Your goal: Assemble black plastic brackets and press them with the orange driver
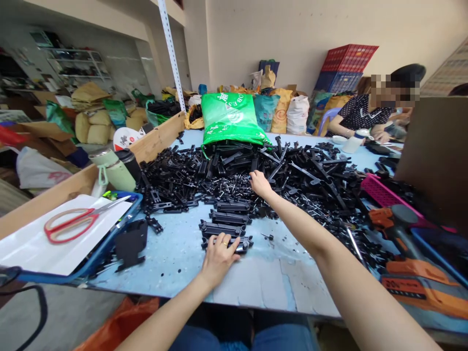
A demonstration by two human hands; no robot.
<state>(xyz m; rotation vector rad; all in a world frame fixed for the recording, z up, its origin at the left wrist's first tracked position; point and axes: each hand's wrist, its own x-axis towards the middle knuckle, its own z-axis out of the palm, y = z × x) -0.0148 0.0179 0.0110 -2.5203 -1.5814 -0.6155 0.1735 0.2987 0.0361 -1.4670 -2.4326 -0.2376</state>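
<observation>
My left hand lies over the nearest long black plastic bar, its fingers curled around it against the table. Beyond it, more black plastic bars lie crosswise in a row. My right hand reaches out to the heap of small metal pins and black bits. Its fingers are bent together, and what they hold, if anything, is hidden. A single pin with a dark head lies on the blue tabletop, right of the bars.
Black plastic parts are heaped across the table under a green sack. On the left are scissors, a blue tray and a green bottle. An orange power tool and pink basket stand right. A person sits opposite.
</observation>
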